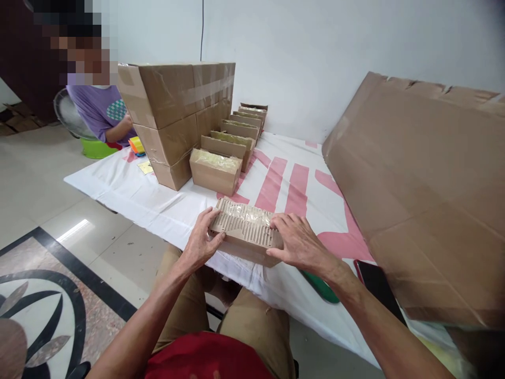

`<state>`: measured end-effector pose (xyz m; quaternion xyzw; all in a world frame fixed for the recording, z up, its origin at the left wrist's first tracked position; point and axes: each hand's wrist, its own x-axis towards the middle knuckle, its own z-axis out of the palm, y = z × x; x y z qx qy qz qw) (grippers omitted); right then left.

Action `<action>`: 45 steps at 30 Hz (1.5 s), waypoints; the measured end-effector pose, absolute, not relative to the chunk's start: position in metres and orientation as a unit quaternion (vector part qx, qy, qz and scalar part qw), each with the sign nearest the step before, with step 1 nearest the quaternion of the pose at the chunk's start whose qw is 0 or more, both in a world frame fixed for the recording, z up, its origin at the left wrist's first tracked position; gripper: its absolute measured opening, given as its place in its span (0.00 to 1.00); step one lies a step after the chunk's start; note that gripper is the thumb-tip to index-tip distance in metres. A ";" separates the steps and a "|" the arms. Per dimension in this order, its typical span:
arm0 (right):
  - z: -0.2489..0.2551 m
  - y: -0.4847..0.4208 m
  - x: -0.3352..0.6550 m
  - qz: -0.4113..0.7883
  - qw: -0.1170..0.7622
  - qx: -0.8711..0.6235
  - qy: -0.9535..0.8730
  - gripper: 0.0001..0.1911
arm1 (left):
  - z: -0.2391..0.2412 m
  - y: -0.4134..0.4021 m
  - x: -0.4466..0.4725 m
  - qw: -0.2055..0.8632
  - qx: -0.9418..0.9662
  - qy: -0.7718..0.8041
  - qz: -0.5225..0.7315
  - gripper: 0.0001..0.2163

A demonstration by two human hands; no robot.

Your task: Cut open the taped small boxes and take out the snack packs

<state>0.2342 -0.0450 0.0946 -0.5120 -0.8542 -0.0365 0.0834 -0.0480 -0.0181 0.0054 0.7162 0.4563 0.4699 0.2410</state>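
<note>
A small cardboard box [249, 250] lies at the near edge of the table in front of me. Ridged corrugated cardboard [246, 230] covers its top, with shiny transparent plastic [249, 211] along the middle. My left hand [203, 239] grips the left end, thumb on the near top edge and fingers at the far corner. At the right end my right hand [296, 239] holds the box, its fingers bent over the top and its thumb against the near side. The undersides of both hands are hidden.
Stacked taped cartons [169, 100] stand at the left, beside a row of small opened boxes [216, 171]. A big cardboard sheet [434, 200] leans on the right. Near my right forearm lie a dark phone [379, 287] and a green object [321, 287]. Another person [92, 110] sits behind the cartons.
</note>
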 end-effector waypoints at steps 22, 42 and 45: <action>0.101 -0.014 0.231 -0.054 0.033 -0.501 -0.863 0.23 | 0.022 -0.051 -0.067 0.216 0.750 0.397 0.482 0.20; 0.108 0.009 0.245 0.023 0.160 -0.528 -0.834 0.21 | 0.115 0.094 0.011 0.162 0.910 0.315 0.216 0.14; 0.108 0.010 0.250 0.035 0.183 -0.518 -0.835 0.22 | 0.111 0.092 0.026 0.212 0.902 0.303 0.223 0.09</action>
